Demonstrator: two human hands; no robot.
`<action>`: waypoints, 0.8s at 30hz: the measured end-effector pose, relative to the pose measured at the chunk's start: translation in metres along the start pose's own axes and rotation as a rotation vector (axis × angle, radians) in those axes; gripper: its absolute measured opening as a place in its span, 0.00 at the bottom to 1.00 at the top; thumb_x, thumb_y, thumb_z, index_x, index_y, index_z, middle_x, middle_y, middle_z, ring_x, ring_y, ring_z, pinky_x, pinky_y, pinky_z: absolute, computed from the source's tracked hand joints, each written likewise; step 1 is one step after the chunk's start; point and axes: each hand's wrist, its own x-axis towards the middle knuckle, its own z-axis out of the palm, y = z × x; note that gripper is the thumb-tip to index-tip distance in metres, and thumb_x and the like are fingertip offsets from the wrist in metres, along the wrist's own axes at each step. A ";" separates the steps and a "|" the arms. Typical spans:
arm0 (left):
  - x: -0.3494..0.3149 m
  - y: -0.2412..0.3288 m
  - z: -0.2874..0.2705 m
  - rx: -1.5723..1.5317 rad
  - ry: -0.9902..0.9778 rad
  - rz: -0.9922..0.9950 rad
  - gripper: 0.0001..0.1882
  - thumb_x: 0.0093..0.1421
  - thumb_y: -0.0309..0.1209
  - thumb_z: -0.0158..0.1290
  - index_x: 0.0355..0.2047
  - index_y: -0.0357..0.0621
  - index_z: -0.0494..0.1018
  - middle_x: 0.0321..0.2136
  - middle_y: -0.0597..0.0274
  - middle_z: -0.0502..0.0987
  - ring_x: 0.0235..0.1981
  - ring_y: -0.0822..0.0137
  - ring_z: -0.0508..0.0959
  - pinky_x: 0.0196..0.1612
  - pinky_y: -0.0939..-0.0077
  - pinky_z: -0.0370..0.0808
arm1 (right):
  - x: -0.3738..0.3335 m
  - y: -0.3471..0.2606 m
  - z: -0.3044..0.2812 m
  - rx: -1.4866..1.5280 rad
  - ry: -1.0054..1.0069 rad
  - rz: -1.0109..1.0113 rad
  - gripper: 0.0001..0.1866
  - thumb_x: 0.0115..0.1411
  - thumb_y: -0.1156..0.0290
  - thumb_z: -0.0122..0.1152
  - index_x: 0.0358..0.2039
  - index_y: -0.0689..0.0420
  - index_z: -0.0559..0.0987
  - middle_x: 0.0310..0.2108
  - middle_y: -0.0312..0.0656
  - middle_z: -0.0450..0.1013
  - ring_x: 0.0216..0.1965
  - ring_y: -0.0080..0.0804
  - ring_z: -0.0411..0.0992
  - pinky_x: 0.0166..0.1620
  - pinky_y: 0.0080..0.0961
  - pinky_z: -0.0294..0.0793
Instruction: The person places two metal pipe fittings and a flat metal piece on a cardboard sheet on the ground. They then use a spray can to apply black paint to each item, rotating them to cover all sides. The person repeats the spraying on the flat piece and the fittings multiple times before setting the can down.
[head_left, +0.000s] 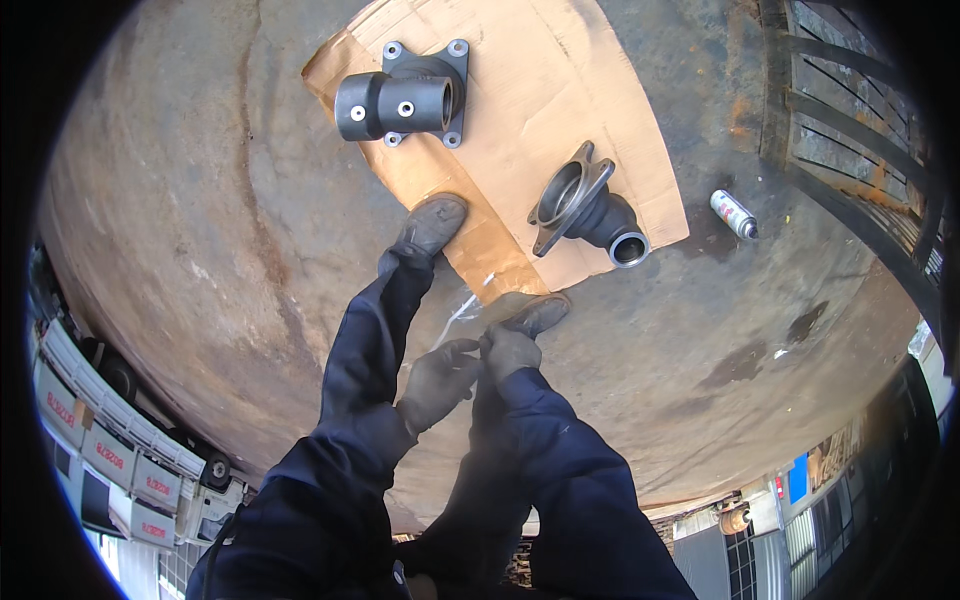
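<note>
Both my hands wear dark grey gloves and are close together in front of my legs, above the floor. My left hand (pixel 440 385) has its thumb and fingers apart, loosely bent toward the other hand, with nothing visible in it. Closed fingers on my right hand (pixel 512 352) hide whatever they may hold. Ahead, a dark metal pipe fitting with a square bolt flange (pixel 405 103) lies on a cardboard sheet (pixel 540 90). A second flanged metal elbow (pixel 590 207) rests near the sheet's right edge, its round opening facing me. Neither hand touches these parts.
A white and red spray can (pixel 735 214) lies on the stained floor (pixel 200 200) to the right. Beyond it stands a black metal rack (pixel 860 150). My shoes (pixel 436 222) are at the cardboard's near edge. A truck (pixel 110 440) shows at the lower left rim.
</note>
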 end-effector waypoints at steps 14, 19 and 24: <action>0.004 -0.028 0.000 0.090 0.025 0.050 0.28 0.70 0.38 0.62 0.63 0.31 0.74 0.39 0.56 0.87 0.28 0.72 0.83 0.32 0.76 0.82 | -0.134 -0.035 -0.091 0.466 0.077 0.266 0.34 0.66 0.52 0.68 0.69 0.49 0.75 0.41 0.50 0.86 0.43 0.50 0.85 0.49 0.45 0.82; 0.018 -0.026 0.001 0.125 0.063 0.068 0.22 0.71 0.36 0.62 0.58 0.33 0.79 0.40 0.56 0.88 0.31 0.72 0.85 0.37 0.74 0.83 | -0.114 -0.040 -0.099 0.623 0.141 0.286 0.28 0.70 0.64 0.69 0.68 0.57 0.75 0.43 0.41 0.84 0.39 0.29 0.83 0.44 0.30 0.83; 0.105 0.040 -0.012 0.596 0.365 0.614 0.11 0.67 0.35 0.62 0.46 0.46 0.87 0.37 0.50 0.87 0.34 0.54 0.88 0.40 0.61 0.84 | -0.073 -0.029 -0.055 0.996 0.268 0.146 0.24 0.72 0.69 0.66 0.65 0.62 0.76 0.45 0.40 0.82 0.38 0.25 0.79 0.40 0.24 0.80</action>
